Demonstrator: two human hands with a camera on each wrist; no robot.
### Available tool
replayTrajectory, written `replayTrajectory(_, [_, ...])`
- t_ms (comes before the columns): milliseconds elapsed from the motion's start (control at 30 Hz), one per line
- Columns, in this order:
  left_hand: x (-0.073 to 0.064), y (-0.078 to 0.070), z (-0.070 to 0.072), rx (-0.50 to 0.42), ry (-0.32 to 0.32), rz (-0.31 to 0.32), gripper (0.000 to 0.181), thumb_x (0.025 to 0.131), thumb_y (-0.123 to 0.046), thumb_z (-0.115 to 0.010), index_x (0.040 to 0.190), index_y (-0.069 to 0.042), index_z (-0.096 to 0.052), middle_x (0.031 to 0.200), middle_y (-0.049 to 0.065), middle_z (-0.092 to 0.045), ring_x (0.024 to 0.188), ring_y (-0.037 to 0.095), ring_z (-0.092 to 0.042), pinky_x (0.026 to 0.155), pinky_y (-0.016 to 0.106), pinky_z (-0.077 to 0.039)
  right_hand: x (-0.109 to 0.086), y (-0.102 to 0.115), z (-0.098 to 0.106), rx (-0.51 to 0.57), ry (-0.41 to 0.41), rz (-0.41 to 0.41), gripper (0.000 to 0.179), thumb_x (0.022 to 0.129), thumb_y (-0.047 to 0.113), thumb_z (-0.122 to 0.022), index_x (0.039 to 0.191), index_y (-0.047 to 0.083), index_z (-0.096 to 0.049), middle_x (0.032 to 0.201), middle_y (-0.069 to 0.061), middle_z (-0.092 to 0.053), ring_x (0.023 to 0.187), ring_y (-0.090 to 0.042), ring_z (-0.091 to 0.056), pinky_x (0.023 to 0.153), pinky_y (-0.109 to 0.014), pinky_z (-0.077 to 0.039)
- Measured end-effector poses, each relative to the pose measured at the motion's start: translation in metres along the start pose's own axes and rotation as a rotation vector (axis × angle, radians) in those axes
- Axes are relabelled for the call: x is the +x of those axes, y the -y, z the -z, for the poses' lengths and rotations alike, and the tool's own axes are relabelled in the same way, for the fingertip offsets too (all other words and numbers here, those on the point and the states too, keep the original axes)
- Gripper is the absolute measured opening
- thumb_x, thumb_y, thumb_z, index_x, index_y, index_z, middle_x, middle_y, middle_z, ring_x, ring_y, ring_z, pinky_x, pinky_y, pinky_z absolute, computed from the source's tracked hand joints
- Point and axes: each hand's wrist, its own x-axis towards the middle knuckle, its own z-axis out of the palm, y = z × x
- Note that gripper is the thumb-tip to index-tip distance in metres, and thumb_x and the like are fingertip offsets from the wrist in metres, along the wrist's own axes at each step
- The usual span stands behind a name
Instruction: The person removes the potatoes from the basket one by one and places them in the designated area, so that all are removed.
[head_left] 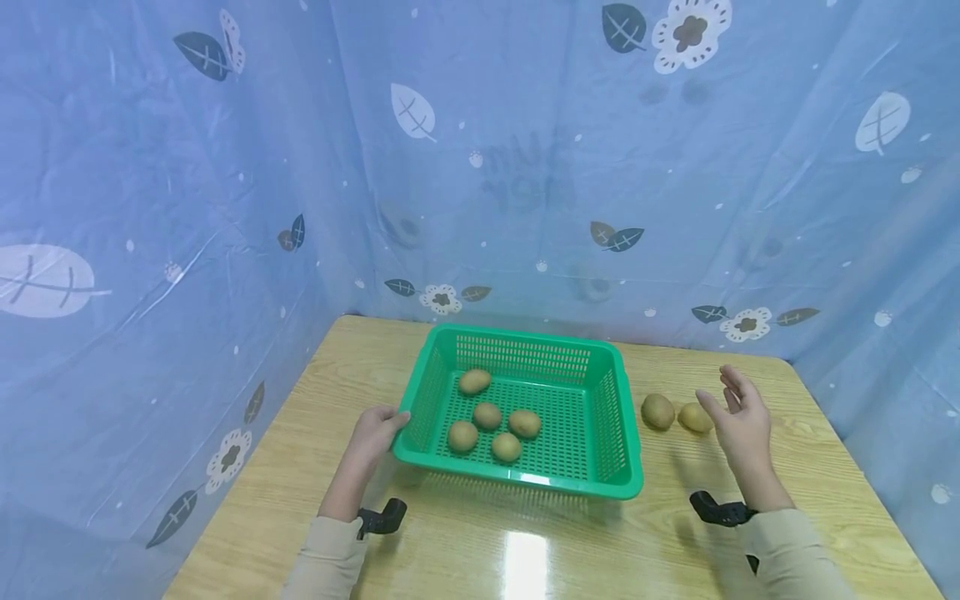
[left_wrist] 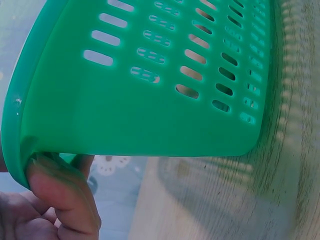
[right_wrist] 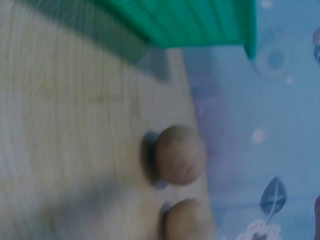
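Note:
A green plastic basket (head_left: 525,477) with slotted walls holds several potatoes (head_left: 487,416), lying loose toward its left half. My left hand (head_left: 375,433) grips the basket's rim near its front left corner, thumb over the top. Seen from the left wrist, curled fingers (left_wrist: 65,195) are hooked under the lip. To the right of the basket, two more potatoes lie on the table: a browner one (head_left: 657,412) and a yellower one (head_left: 695,417). Over the yellower potato hovers my right hand (head_left: 746,429), holding nothing, its thumb and fingers spread apart. Both loose potatoes look blurred from the right wrist.
The wooden table (head_left: 450,542) reaches back to a blue patterned curtain (head_left: 525,167), which also hangs along the left and right sides. A black wrist mount (head_left: 382,517) sticks out at the left cuff, another mount (head_left: 720,508) at the right.

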Motion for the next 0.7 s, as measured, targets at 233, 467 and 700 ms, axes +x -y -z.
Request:
replayTrajectory(233, [0.001, 0.0, -0.001, 0.0, -0.002, -0.01, 0.035, 0.098, -0.017, -0.049, 0.118, 0.011, -0.058, 0.099, 0.019, -0.067, 0.08, 0.015, -0.064, 0.072, 0.028, -0.05, -0.001, 0.027, -0.015, 0.031, 0.029, 0.108, 0.064, 0.094, 0.021, -0.059, 0.148, 0.007, -0.028, 0.15, -0.015, -0.032, 0.138, -0.015, -0.032, 0.106, -0.011, -0.028])
replayTrajectory(467, [0.001, 0.0, -0.002, 0.023, -0.008, -0.022, 0.036, 0.098, -0.018, -0.048, 0.118, 0.01, -0.058, 0.096, 0.018, -0.068, 0.077, 0.014, -0.063, 0.07, 0.026, -0.049, 0.002, 0.055, -0.03, 0.056, 0.025, 0.179, 0.063, 0.092, 0.017, -0.062, 0.146, 0.003, -0.032, 0.146, -0.02, -0.037, 0.136, -0.019, -0.036, 0.105, -0.01, -0.03])
replayTrajectory(700, [0.002, 0.0, -0.001, 0.013, -0.002, -0.013, 0.036, 0.098, -0.017, -0.048, 0.119, 0.011, -0.057, 0.1, 0.021, -0.067, 0.078, 0.014, -0.063, 0.071, 0.027, -0.049, 0.004, 0.076, -0.044, 0.11, 0.053, 0.226, 0.06, 0.092, 0.015, -0.063, 0.143, 0.002, -0.036, 0.144, -0.02, -0.04, 0.134, -0.018, -0.038, 0.105, -0.011, -0.031])
